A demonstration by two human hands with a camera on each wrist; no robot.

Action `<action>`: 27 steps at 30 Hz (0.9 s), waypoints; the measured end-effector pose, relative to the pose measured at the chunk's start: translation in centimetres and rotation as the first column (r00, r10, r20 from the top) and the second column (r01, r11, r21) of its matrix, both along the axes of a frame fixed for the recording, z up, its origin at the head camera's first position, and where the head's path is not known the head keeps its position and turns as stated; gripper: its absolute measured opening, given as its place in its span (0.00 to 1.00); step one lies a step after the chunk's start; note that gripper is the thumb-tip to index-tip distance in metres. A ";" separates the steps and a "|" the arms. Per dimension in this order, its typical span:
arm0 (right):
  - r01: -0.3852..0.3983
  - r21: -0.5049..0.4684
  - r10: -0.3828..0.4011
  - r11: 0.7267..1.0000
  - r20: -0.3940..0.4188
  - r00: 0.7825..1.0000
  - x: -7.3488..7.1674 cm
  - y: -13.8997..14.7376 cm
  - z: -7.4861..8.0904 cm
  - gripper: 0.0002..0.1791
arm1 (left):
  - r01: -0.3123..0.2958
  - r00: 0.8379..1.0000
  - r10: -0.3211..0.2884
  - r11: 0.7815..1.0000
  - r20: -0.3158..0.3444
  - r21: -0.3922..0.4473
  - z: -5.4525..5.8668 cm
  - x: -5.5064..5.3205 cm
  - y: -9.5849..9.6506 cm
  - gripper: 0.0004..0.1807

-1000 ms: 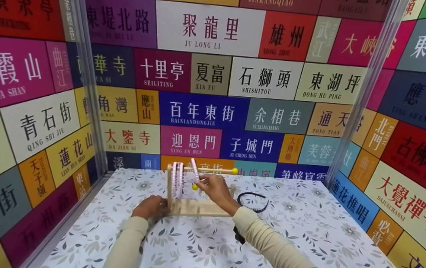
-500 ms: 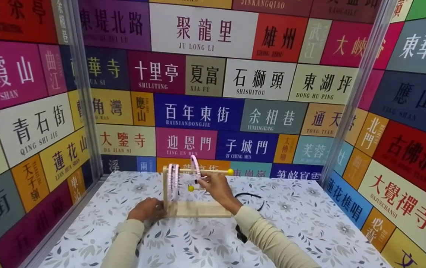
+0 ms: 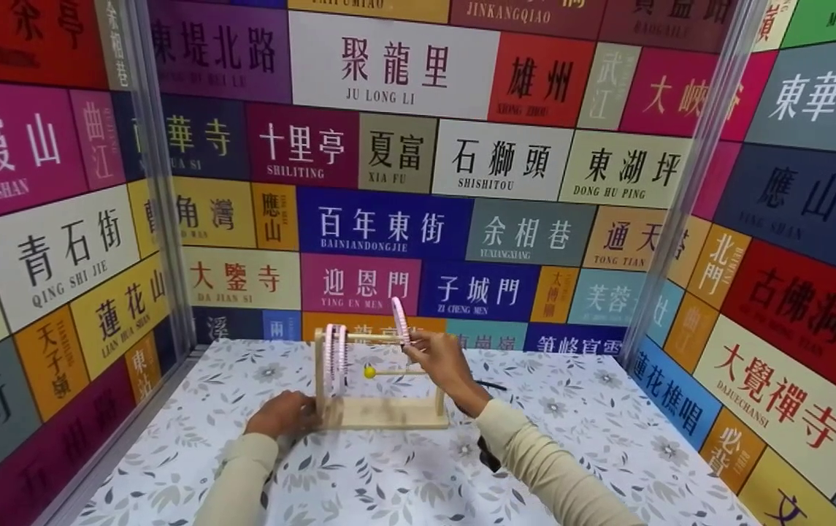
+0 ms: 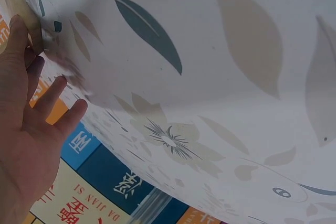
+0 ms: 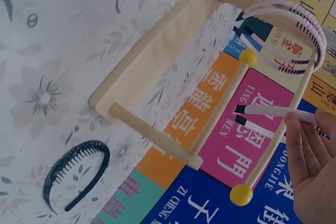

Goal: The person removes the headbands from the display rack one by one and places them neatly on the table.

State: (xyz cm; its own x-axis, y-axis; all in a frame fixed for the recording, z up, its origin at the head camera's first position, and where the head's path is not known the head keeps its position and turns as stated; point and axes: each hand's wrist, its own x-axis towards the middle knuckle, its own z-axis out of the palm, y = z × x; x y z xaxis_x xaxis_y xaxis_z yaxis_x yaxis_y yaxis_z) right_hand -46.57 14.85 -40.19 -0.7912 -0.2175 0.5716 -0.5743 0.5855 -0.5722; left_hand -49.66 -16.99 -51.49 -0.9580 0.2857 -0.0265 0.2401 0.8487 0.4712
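The left hand (image 3: 282, 414) is pinching the wooden stand (image 3: 381, 414) at its left end, while the right hand (image 3: 441, 359) is pinching a pink toothed headband (image 3: 399, 320) at the upper rod (image 5: 302, 88), where gentle, level guiding is probably preventing snags.

Booth-like space: sign-printed walls (image 3: 381, 223), silvery posts (image 3: 160, 175)

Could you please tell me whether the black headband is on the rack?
Off: the black headband lies on the table, apart from the rack.
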 end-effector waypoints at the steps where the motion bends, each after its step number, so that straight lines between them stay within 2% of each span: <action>1: 0.000 0.002 0.000 1.000 -0.003 1.000 -0.1 0.3 0.0 0.13 | -0.001 1.000 0.001 1.000 0.001 0.004 0.0 0.0 0.0 0.22; 6: 0.008 0.009 -0.007 1.000 -0.023 1.000 -0.5 2.1 0.4 0.12 | -0.009 1.000 0.010 1.000 -0.001 0.015 -0.1 0.0 0.0 0.21; 11: 0.066 0.057 -0.062 0.996 -0.069 0.996 -0.7 4.3 0.8 0.15 | -0.013 1.000 0.013 1.000 -0.008 0.014 -0.6 -0.7 -0.2 0.22; 15: 0.094 0.072 -0.089 0.993 -0.073 0.993 -0.5 6.1 1.1 0.13 | 0.030 0.997 -0.031 0.999 -0.077 -0.010 -1.7 -1.8 -0.5 0.16; 18: 0.114 0.079 -0.109 0.990 -0.066 0.992 -0.4 7.3 1.2 0.12 | 0.049 0.994 -0.053 0.998 -0.099 -0.039 -1.9 -2.2 -0.5 0.13; 22: 0.148 0.101 -0.141 0.984 -0.075 0.987 -0.3 8.6 1.1 0.12 | 0.028 0.997 -0.030 0.999 -0.066 -0.035 -1.7 -2.2 -0.4 0.16; 27: 0.188 0.133 -0.179 0.973 -0.080 0.981 -0.1 10.6 0.3 0.12 | 0.021 0.998 -0.023 0.999 -0.062 -0.029 -1.6 -2.0 -0.3 0.17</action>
